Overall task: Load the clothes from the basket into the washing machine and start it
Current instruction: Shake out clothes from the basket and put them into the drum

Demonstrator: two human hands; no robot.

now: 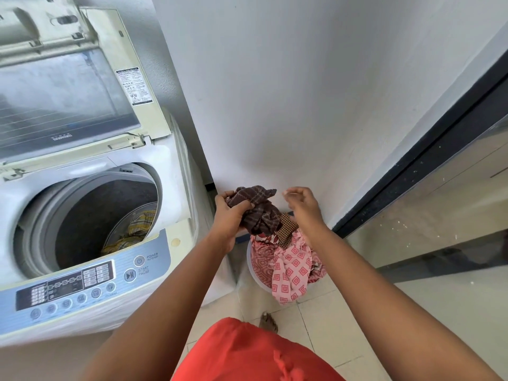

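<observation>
My left hand (229, 213) grips a dark brown checked cloth (258, 209), lifted above the basket (254, 273). My right hand (301, 203) hovers just right of the cloth with loosely curled fingers and holds nothing. The white basket sits on the floor against the wall, piled with pink patterned clothes (288, 266) that spill over its rim. The top-loading washing machine (90, 215) stands at the left with its lid (68, 86) raised. A yellow checked garment (134, 229) lies inside the drum.
The control panel (79, 284), with its power and start/pause buttons, faces me along the machine's front edge. A white wall rises behind the basket. A dark-framed glass door (428, 210) runs along the right. My foot (268, 321) rests on the tiled floor.
</observation>
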